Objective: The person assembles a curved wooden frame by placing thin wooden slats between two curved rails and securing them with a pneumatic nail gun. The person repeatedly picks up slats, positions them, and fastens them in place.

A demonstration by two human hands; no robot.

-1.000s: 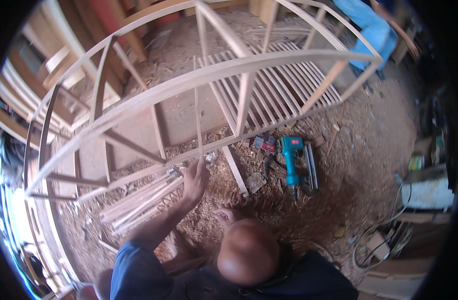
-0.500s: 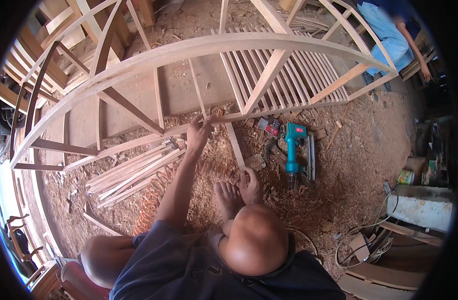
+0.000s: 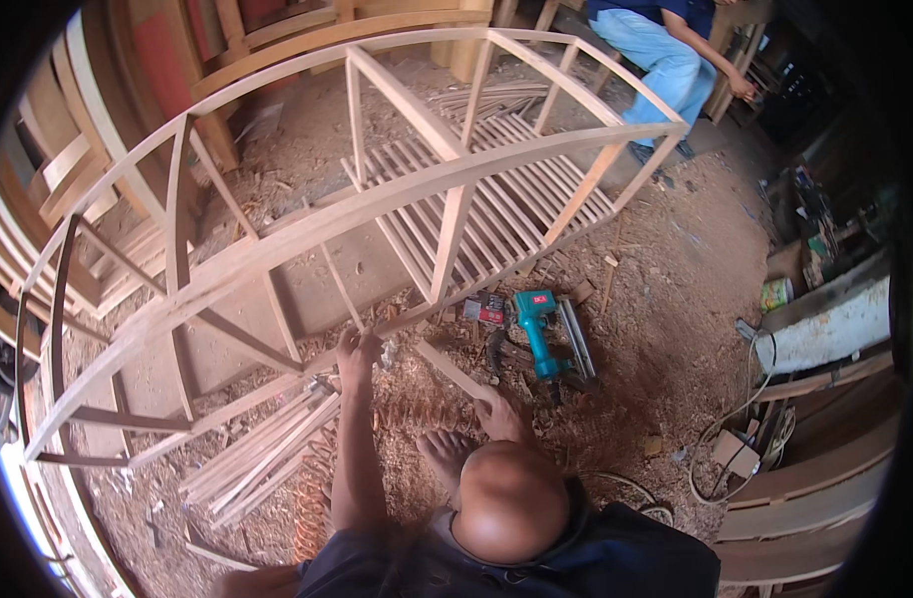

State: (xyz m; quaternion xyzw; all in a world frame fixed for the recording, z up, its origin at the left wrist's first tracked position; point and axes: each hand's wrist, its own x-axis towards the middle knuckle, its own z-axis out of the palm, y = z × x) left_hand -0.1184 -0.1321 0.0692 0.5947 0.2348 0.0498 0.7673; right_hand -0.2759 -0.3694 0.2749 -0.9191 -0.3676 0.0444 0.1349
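My right hand (image 3: 504, 417) is closed on one end of a short wooden strip (image 3: 455, 372), which points up and to the left, its far end just short of the frame. At the near rail of a large curved wooden frame (image 3: 327, 217), my left hand (image 3: 357, 357) has its fingers pinched at the lower end of a thin wooden slat (image 3: 339, 279). That slat runs across the frame's base; its exact end is hidden by the fingers. A row of parallel slats (image 3: 506, 214) fills the frame's right part.
A teal nail gun (image 3: 539, 339) lies right of the strip, beside a small red and grey box (image 3: 484, 308). Loose wooden strips (image 3: 267, 448) and an orange coiled hose (image 3: 315, 498) lie left on the shaving-covered floor. Another person (image 3: 656, 60) sits at the far right.
The view has shifted, so the frame and nail gun sit lower left. The strip in my right hand has drawn back from the near rail. My left hand stays at the slat.
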